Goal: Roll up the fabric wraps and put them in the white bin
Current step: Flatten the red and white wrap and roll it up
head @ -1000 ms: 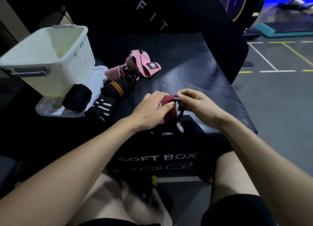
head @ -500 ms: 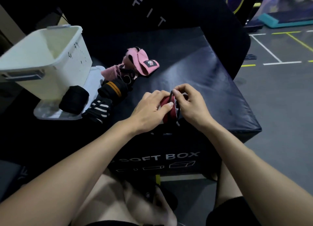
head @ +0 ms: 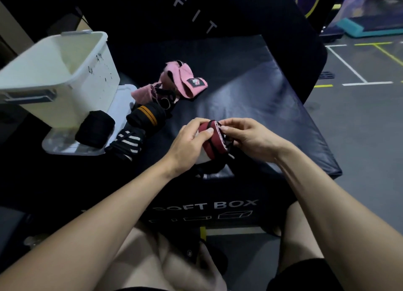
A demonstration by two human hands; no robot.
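Gripping rolled maroon fabric wrap [head: 212, 136]: left hand [head: 187, 144], right hand [head: 250, 136] fingers clamped on cylinder

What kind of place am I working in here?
Most likely a gym. The hands roll a red wrap on a padded black plyo box printed "SOFT BOX", the floor has painted lane lines, and a teal step platform sits beyond.

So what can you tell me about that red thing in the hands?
The dark red wrap is a woven-looking fabric band, mostly rolled into a chunky coil, with a pale edge and a thin dark loop at its end. Both hands hold it just above the black soft box: the left hand cups the roll, thumb on top, and the right hand pinches the loop end.
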